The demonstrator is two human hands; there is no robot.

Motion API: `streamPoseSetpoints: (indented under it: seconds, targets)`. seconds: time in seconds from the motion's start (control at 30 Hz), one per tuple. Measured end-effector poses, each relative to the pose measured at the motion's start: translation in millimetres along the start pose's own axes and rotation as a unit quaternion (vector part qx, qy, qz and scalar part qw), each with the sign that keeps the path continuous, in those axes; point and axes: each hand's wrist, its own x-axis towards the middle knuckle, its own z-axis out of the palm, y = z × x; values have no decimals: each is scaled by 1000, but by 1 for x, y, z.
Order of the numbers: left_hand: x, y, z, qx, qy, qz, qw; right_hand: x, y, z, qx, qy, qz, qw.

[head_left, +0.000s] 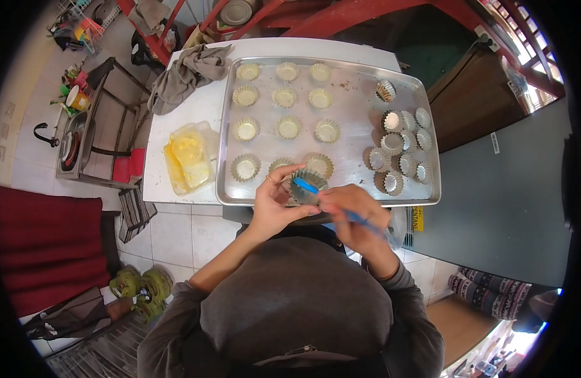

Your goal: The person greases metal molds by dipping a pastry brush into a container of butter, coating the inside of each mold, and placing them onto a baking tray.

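Beyond the grey cloth shirt point(297, 296), the left hand point(273, 205) grips a silvery fluted metal mould point(317, 179) over the rectangular metal tray's point(360, 101) near edge; the right hand point(358, 217) grips a blue brush point(305, 186), which should reach every groove.

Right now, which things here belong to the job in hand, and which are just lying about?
Seemingly in use:
held tin
blue brush
tray
other tins
yellow-smeared tub

Probably unrelated:
grey cloth
green canisters
red curtain

Left hand point(273, 203) curved in a C; right hand point(360, 217) pinched, partly blurred; forearms point(232, 256) angled inward.
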Motion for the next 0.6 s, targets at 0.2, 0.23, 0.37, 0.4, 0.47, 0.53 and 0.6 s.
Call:
streamPoseSetpoints:
  seconds: [0.2,0.23,0.37,0.4,0.47,0.53,0.6]
  targets:
    - [-4,-11,-9,-132,21,-71,989,-5,6,-12,98,107,111,983]
    - [-5,-10,-8,-148,22,-73,986,-3,6,-9,80,71,75,991]
    - [-8,-18,-9,-186,10,-100,977,0,9,6,8,29,17,999]
    - [-7,-16,-8,-214,2,-114,970,-1,11,3,11,63,28,998]
    - [-3,-7,-7,-267,-11,-142,953,-3,7,2,74,159,86,981]
    - [-4,-2,-5,-278,-33,-160,946,-5,0,0,96,94,148,980]
    - [-4,1,-3,-279,-47,-176,943,6,1,3,34,14,64,997]
